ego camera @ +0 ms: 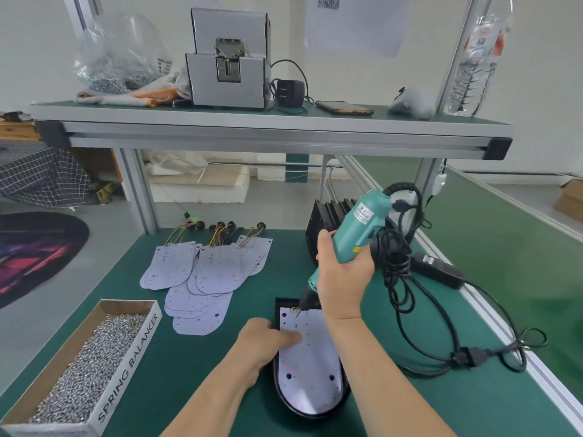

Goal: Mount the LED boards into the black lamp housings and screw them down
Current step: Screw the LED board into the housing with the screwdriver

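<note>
Two hands are sharing this one job. Off to the left, a cardboard box of loose screws (85,367) is sitting on the green tabletop (176,373), and beside it the spare LED boards (202,279) are lying fanned in a heap.

Moving right, the left hand (268,342) is lying across the left rim of the black lamp housing (315,413). Its fingers are stretched flat and pressing down on the LED board (310,364), which is sitting inside that housing right in front of the person.

The right hand (342,279) is wrapping fully round the teal electric screwdriver (359,225). The wrist is bending, and the tool is leaning back to the right with its bit pointing down at the board's far left corner. Whether a screw is riding on the bit, I cannot tell.

To my eye the driver wants standing straighter over the hole before the trigger goes, or the screw is likely to bite crooked. The flat hand should be stopping the board from turning.

At the right, the black cable (426,310) is trailing in loops, apart from the work.
</note>
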A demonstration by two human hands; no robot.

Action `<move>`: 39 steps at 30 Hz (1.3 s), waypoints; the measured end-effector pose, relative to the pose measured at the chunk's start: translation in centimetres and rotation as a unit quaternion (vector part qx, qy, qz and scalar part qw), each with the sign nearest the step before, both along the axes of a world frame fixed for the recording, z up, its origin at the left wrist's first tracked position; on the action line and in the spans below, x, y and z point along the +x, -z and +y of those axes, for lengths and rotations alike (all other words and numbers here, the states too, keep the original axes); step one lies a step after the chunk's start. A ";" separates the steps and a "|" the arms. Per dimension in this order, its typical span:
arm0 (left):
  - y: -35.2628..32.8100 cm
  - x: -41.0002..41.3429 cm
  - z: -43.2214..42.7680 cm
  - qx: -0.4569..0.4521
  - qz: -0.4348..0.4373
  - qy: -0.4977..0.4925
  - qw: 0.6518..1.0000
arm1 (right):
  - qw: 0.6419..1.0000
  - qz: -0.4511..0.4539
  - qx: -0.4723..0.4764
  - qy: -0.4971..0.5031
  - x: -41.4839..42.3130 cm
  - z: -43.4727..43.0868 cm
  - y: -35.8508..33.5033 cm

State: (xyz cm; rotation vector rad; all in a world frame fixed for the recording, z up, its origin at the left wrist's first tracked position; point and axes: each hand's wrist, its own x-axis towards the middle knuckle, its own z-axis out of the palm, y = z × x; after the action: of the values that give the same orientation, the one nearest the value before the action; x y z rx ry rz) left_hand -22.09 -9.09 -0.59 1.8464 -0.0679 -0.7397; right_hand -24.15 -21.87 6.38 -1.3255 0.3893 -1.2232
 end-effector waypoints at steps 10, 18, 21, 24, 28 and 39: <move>1.1 0.3 -0.6 -0.050 0.013 -0.013 0.999 | 0.998 0.041 -0.037 0.010 2.1 1.0 1.2; 0.9 0.6 -0.6 -0.053 0.024 -0.014 0.998 | 0.997 0.046 -0.060 0.006 2.4 1.3 2.0; 0.8 0.5 -0.6 -0.048 0.025 -0.019 0.998 | 0.997 0.046 -0.069 0.010 2.5 1.3 2.1; 0.7 0.5 -0.6 -0.042 0.025 -0.021 0.999 | 0.995 0.050 -0.081 0.009 2.6 1.4 2.1; 1.0 0.6 -0.7 -0.043 0.027 -0.025 0.998 | 0.994 0.060 -0.087 -0.001 2.9 1.4 2.2; 2.6 1.3 -0.9 -0.065 0.027 -0.021 0.997 | 0.992 0.095 -0.067 -0.050 3.7 1.5 2.9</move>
State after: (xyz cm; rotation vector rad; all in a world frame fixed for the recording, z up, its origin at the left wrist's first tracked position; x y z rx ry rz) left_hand -20.76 -9.98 -3.23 1.6993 -0.0417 -0.7386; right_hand -20.50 -20.38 3.52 -1.5654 0.3763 -1.0569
